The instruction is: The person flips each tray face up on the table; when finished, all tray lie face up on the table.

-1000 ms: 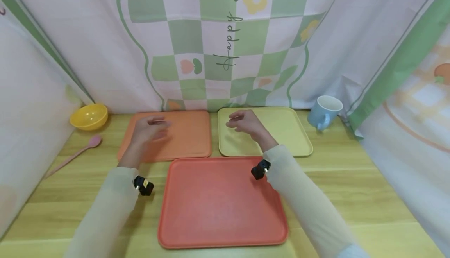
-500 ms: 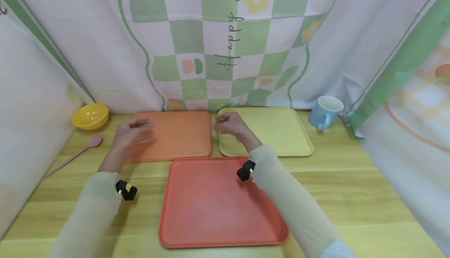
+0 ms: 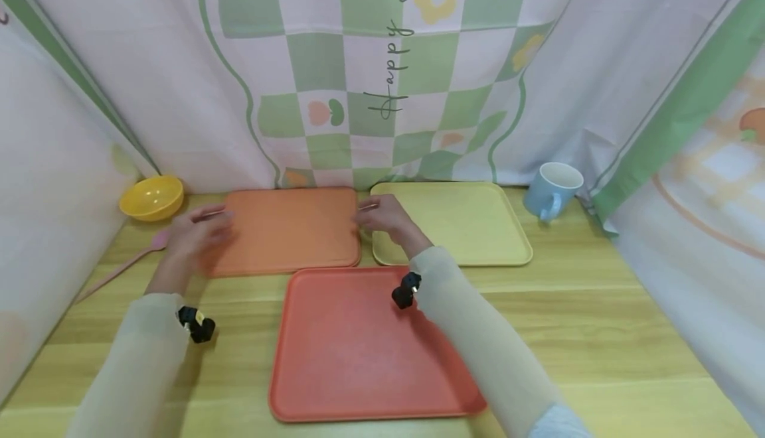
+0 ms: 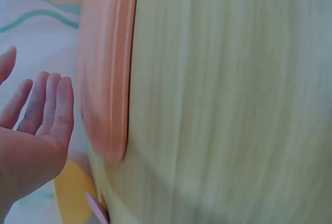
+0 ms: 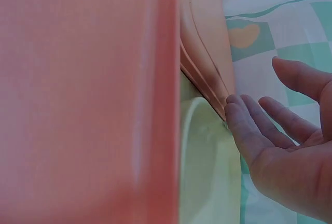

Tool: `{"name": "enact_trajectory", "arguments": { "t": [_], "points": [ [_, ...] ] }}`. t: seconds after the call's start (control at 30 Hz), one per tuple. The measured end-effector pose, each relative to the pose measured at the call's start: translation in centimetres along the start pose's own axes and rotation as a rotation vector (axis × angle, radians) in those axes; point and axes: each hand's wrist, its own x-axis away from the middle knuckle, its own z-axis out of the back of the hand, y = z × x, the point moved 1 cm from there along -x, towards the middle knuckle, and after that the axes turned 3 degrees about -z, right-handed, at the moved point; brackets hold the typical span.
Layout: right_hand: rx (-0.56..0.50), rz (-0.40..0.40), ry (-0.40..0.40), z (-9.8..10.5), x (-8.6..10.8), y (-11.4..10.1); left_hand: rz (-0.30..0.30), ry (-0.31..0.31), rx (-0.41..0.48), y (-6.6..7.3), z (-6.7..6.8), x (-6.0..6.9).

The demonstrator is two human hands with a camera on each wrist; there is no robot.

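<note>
An orange tray (image 3: 293,231) lies at the back left of the table, between my two hands. Beside its left end is my left hand (image 3: 194,235), fingers loosely extended and holding nothing; the left wrist view shows that palm (image 4: 36,146) with its fingers apart from the tray. My right hand (image 3: 387,218) hovers over the left end of a yellow tray (image 3: 460,225), fingertips near the orange tray's right edge. Whether they touch it I cannot tell. In the right wrist view the fingers (image 5: 249,130) look relaxed and hold nothing.
A red tray (image 3: 376,345) lies in front, close to both back trays. At the left are a yellow bowl (image 3: 152,198) and a pink spoon (image 3: 122,267), partly behind my left hand. A blue mug (image 3: 551,192) stands back right. A patterned curtain (image 3: 323,60) borders the back.
My left hand has moved left, from over the orange tray to its left end. The right hand has shifted left and slightly down toward the orange tray's right edge. The trays have not moved.
</note>
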Motion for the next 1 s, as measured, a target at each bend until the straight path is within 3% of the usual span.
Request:
{"name": "enact_trajectory", "arguments": {
  "t": [0.2, 0.37, 0.53, 0.77, 0.9, 1.0],
  "points": [
    [0.004, -0.045, 0.031, -0.5, -0.2, 0.2, -0.071, 0.018, -0.077, -0.2, 1.1, 0.1],
    [0.027, -0.08, 0.037, -0.8, -0.4, 0.1, -0.121, 0.061, -0.23, -0.3, 1.8, 0.1],
    [0.044, -0.101, 0.03, -1.0, -0.5, -0.2, -0.109, 0.074, -0.37, -0.6, 2.4, -0.1],
    [0.023, -0.108, 0.028, -1.4, -0.3, -0.4, -0.032, 0.01, -0.499, -0.9, 2.9, -0.2],
    [-0.029, -0.137, 0.044, -1.4, -0.4, -0.5, -0.039, -0.029, -0.595, -0.8, 2.9, -0.3],
    [-0.115, -0.164, 0.059, -1.4, -0.6, -0.5, -0.03, -0.051, -0.618, -0.8, 2.9, -0.4]
  ]
}}
